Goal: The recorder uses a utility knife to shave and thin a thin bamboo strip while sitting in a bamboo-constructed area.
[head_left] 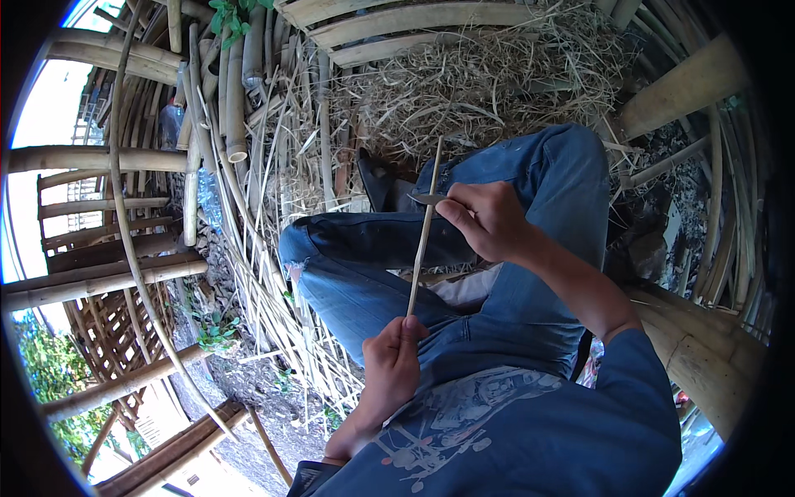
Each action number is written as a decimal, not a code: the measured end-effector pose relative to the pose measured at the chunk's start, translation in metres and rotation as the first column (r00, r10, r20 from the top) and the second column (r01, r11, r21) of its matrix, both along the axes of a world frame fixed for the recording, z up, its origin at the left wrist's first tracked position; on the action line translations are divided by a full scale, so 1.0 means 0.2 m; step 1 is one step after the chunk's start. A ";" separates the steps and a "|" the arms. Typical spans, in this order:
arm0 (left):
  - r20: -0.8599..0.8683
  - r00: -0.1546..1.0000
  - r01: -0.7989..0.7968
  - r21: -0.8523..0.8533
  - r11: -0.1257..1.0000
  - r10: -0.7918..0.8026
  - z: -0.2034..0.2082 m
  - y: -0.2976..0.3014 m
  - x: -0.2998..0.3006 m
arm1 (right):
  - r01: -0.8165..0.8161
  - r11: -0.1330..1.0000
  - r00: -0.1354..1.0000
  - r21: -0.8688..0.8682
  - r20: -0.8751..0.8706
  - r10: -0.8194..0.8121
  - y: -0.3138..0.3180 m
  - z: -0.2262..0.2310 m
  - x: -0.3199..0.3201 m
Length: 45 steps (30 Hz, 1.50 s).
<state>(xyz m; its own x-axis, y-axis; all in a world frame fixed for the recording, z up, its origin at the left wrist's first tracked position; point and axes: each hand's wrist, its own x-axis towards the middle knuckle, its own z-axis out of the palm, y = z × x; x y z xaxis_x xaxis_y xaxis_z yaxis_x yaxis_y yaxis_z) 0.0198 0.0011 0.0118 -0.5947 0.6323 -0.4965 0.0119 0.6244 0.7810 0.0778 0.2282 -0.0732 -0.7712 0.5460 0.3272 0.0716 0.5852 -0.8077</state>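
Observation:
A thin, pale bamboo strip (421, 253) runs upright in the picture, from my lap out past my crossed legs. Its near end is gripped by my left hand (394, 356), with the thumb laid along it. My right hand (489, 219) is closed around a knife whose short blade (426, 199) lies across the strip, toward its far part. The knife's handle is hidden inside my fingers. Beyond the blade, the strip's far end reaches over the heap of shavings (464, 87).
Long split bamboo strips (273, 306) lie on the ground to the left. A bamboo pole fence (108, 157) stands farther left. Thick bamboo poles (687, 87) flank my right side. Bamboo slats (422, 29) cross the far edge, and a green plant (217, 335) grows near the fence.

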 end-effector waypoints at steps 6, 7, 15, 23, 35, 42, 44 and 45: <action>-0.030 1.000 0.010 0.026 1.000 -0.009 0.00 0.01 0.00 | 0.043 0.996 0.999 0.076 0.014 -0.044 0.04 -0.02 0.01; 0.001 1.000 0.006 0.016 1.000 -0.006 0.00 0.01 0.00 | 0.078 0.995 0.996 0.064 0.048 -0.081 0.05 -0.01 0.01; 0.009 0.999 0.040 0.006 0.999 -0.040 -0.01 -0.03 0.01 | 0.091 0.991 0.996 0.098 0.015 -0.093 0.07 0.02 0.02; -0.012 0.999 0.030 -0.025 0.999 -0.031 0.00 -0.02 0.01 | 0.061 0.998 0.998 0.022 0.002 -0.061 0.05 -0.01 0.00; -0.221 0.971 0.099 0.028 0.995 -0.090 0.00 -0.04 0.01 | 0.084 0.983 0.989 -0.163 0.131 -0.063 0.07 0.05 0.02; -0.253 0.965 0.080 0.008 0.997 -0.075 0.04 -0.01 -0.01 | 0.040 0.999 0.995 0.024 0.088 -0.042 0.04 0.02 0.00; -0.287 0.956 0.077 0.056 0.995 -0.058 0.02 0.00 0.00 | 0.038 0.998 0.996 0.053 0.075 -0.042 0.05 0.02 -0.01; -0.287 0.956 0.077 0.059 0.995 -0.057 0.03 0.01 -0.01 | 0.037 0.996 0.997 0.087 0.064 -0.043 0.07 0.02 -0.01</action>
<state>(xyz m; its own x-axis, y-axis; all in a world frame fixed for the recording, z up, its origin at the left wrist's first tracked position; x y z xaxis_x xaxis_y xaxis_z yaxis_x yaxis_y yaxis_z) 0.0186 0.0022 0.0169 -0.6600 0.7025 -0.2664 0.2805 0.5593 0.7801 0.0755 0.2413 -0.0694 -0.7707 0.5489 0.3237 0.1473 0.6476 -0.7476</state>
